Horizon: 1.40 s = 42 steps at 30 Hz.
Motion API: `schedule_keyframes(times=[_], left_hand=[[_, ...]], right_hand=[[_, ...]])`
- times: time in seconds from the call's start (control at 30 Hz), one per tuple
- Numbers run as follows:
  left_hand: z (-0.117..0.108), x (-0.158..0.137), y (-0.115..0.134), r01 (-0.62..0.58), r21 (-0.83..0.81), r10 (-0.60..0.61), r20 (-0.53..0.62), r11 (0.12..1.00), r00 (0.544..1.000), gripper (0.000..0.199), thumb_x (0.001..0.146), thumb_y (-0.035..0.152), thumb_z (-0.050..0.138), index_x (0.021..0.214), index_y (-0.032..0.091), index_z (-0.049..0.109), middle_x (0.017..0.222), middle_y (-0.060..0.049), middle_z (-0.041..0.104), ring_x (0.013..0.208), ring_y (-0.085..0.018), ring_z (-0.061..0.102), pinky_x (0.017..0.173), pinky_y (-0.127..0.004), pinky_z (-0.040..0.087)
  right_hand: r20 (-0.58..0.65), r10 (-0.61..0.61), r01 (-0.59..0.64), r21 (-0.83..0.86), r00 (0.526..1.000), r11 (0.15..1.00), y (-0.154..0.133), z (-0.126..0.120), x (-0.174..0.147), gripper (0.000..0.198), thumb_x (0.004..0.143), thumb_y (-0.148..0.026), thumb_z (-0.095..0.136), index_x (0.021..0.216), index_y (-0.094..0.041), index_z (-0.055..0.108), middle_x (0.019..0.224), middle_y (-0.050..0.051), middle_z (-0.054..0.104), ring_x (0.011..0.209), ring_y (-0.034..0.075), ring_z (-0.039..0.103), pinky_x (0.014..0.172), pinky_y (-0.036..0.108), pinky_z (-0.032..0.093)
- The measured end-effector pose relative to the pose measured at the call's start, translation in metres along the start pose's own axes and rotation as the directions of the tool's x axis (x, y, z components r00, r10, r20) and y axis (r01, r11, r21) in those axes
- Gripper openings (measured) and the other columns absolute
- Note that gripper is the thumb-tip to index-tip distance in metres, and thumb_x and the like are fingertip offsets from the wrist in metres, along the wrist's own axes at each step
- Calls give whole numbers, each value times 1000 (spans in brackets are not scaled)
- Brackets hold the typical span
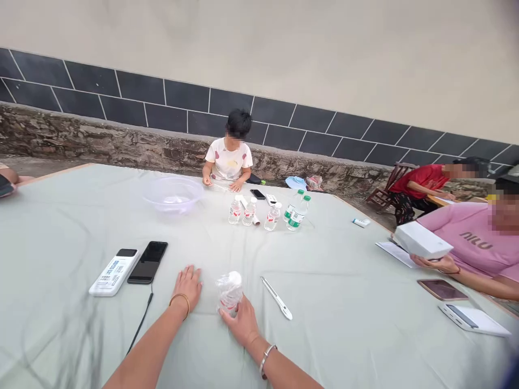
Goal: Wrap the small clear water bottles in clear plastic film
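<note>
A small clear bottle [229, 294] with a white cap stands upright on the table, loosely covered in crinkled clear plastic film. My right hand [242, 321] is wrapped round its lower right side. Flat on the cloth to the left lies my left hand [188, 285], fingers stretched out, holding nothing and apart from the bottle. To the right of the bottle is a white utility knife [276, 298]. A black phone [148, 262] with a cord and a white power bank [114, 273] lie left of my left hand.
Several small bottles [248, 212] and two green-capped bottles [297, 212] stand farther back. A clear purple basin [173, 194] sits far left of them. Opposite sits a person [227, 156]; at right, a person in pink [470, 237] holds a white box [422, 240].
</note>
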State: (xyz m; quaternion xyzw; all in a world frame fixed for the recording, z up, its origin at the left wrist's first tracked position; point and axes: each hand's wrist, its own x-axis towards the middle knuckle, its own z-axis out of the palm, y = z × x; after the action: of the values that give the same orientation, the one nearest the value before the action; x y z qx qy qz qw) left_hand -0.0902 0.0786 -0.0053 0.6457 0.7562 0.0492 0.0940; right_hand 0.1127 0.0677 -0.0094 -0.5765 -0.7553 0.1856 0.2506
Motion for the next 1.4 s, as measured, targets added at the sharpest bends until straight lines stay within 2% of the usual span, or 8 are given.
schedule_keyframes(times=[0.1, 0.17, 0.3, 0.37, 0.5, 0.67, 0.93, 1.4], left_hand=[[3, -27, 8, 18, 26, -20, 62, 1000, 998, 55, 87, 36, 29, 138, 18, 34, 149, -12, 22, 137, -25, 15, 110, -43, 13], [7, -52, 13, 20, 49, -23, 64, 999, 998, 56, 87, 41, 27, 140, 20, 31, 150, -11, 19, 138, -26, 12, 110, -46, 12], [13, -92, 22, 28, 74, -33, 56, 997, 998, 59, 88, 48, 22, 141, 23, 26, 150, -11, 16, 138, -27, 9, 109, -49, 9], [14, -101, 25, 32, 74, -37, 63, 997, 997, 60, 87, 50, 22, 142, 24, 25, 151, -10, 15, 138, -28, 8, 109, -50, 8], [13, -105, 26, 42, 68, -46, 52, 997, 998, 61, 87, 51, 21, 142, 24, 25, 151, -9, 14, 138, -27, 8, 109, -50, 7], [16, -109, 25, 54, 47, -56, 36, 997, 998, 62, 86, 52, 22, 142, 26, 22, 151, -8, 13, 139, -27, 8, 109, -51, 5], [17, -113, 25, 55, 57, -58, 46, 997, 997, 63, 86, 54, 20, 142, 26, 22, 151, -7, 12, 139, -27, 6, 109, -52, 5], [17, -115, 26, 56, 65, -58, 28, 996, 998, 62, 86, 53, 22, 142, 26, 24, 151, -7, 14, 138, -28, 8, 109, -52, 6]], right_hand=[[31, -110, 105, 125, 993, 987, 6, -7, -26, 39, 61, -43, 58, 98, -55, 55, 94, -3, 65, 93, 29, 63, 79, 43, 51], [42, -103, 97, 125, 994, 987, 5, -9, -33, 39, 62, -44, 59, 100, -51, 57, 94, -1, 65, 94, 28, 62, 83, 42, 50], [51, -110, 105, 85, 993, 991, -3, -11, -33, 48, 66, -43, 56, 112, -28, 56, 102, 7, 63, 100, 28, 59, 91, 44, 45], [49, -109, 106, 62, 993, 992, -6, -10, -32, 49, 67, -43, 57, 114, -28, 54, 106, 7, 62, 102, 29, 58, 92, 43, 44], [43, -102, 101, 11, 994, 995, -6, -8, -30, 48, 68, -45, 59, 114, -36, 52, 106, 5, 61, 102, 29, 58, 92, 39, 44], [31, -114, 114, -10, 993, 993, -5, -6, -31, 56, 70, -45, 55, 119, -18, 48, 107, 11, 61, 104, 28, 57, 93, 39, 42], [51, -82, 81, 22, 995, 996, -8, -9, -30, 46, 68, -43, 58, 113, -37, 50, 103, 6, 62, 104, 33, 57, 91, 44, 43], [26, -104, 105, -38, 994, 994, -3, -5, -33, 54, 69, -53, 53, 118, -31, 49, 105, 10, 60, 101, 32, 58, 90, 40, 44]])
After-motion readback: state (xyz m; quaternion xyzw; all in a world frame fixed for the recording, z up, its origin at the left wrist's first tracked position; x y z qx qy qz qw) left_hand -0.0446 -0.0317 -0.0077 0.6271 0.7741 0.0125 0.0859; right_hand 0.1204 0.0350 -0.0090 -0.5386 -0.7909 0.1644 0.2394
